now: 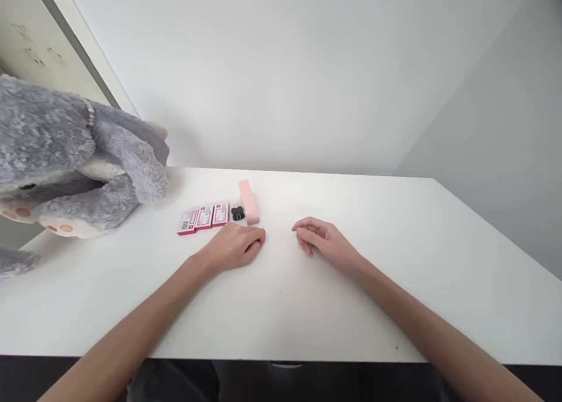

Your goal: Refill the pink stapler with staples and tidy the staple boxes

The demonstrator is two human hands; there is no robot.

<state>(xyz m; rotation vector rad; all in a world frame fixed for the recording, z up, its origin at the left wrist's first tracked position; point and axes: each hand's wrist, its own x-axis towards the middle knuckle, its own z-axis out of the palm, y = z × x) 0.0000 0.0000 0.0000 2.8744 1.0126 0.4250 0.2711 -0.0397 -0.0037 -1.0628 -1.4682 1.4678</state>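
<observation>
Both bare hands, the left hand and the right hand, rest in the head view on a smooth white tabletop, near a pale pink, elongated stapler with a metallic near end. Judging by their pose, no handling is under way; they seem to be at a pause. Taking hold of the stapler would call for the left fingers to uncurl and reach a little forward, or for the right hand to cross leftward with its thumb spread wider. The left hand lies just in front of the stapler, back upward, curled into a loose fist; nothing shows in its grip, but its palm is hidden, so I cannot tell for sure. The right hand sits to the right of the stapler and nearer the wearer, half open, its thumb toward softly bent fingers, with nothing visible between them. The left forearm and right forearm slant inward toward the stapler's side of the table. Just left of the stapler is a small black plastic piece, then three small white-and-magenta boxes side by side; farther left slumps a large grey plush toy.
</observation>
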